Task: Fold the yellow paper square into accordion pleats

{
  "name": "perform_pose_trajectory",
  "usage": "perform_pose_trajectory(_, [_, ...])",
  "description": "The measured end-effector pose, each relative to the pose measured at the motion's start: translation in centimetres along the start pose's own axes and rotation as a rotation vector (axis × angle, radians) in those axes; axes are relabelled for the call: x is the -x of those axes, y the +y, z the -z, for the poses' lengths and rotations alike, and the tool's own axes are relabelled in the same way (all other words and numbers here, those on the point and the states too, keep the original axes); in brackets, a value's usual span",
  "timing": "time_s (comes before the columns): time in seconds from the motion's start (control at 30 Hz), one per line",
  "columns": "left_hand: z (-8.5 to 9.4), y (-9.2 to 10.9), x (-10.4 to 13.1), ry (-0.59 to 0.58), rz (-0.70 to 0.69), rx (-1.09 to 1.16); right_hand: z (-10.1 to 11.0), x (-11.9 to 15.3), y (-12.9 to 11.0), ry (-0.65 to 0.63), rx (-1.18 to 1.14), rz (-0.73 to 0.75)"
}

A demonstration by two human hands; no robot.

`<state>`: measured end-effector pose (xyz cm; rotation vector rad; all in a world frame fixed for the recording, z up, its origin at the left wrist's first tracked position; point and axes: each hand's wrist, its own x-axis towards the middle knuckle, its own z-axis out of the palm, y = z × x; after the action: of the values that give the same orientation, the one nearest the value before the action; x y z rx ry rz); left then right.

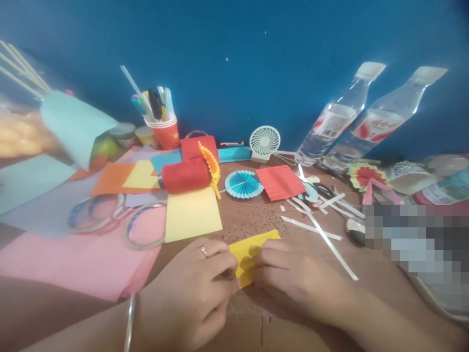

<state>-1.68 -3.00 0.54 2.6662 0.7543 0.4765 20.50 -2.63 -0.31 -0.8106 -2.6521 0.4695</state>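
Observation:
A folded strip of bright yellow paper (246, 252) lies slanted at the table's near middle. Its left end is pinched in my left hand (198, 288), which wears a ring and a bracelet. Around the right part of the same paper, the fingers of my right hand (289, 274) are curled, and their tips are partly hidden. Just beyond are a pale yellow sheet (193, 215), a blue pleated paper rosette (244, 184) and a red pleated paper square (280, 183).
Tape rings (145, 225) rest on pink paper (73, 259) at left. White paper strips (330, 244) and scissors (324, 190) lie at right. Behind stand a red cup of pens (163, 133), a small fan (264, 142) and two water bottles (331, 120). A red roll (186, 176) lies mid-left.

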Motion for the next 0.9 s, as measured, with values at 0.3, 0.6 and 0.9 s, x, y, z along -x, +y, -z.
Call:
perform_pose_trajectory(0.3, [0.8, 0.5, -0.1, 0.095, -0.007, -0.051, -0.6, -0.2, -1.3, -0.031, -0.113, -0.243])
perform_pose_trajectory(0.6, [-0.4, 2.2, 2.2, 0.082, -0.020, -0.440, -0.4, -0.8, -1.6, -0.040, -0.143, -0.362])
perform_pose_trajectory(0.9, [-1.8, 0.9, 3.0, 0.067, -0.037, -0.409, -1.7, -0.5, -1.2, 0.042, -0.058, -0.378])
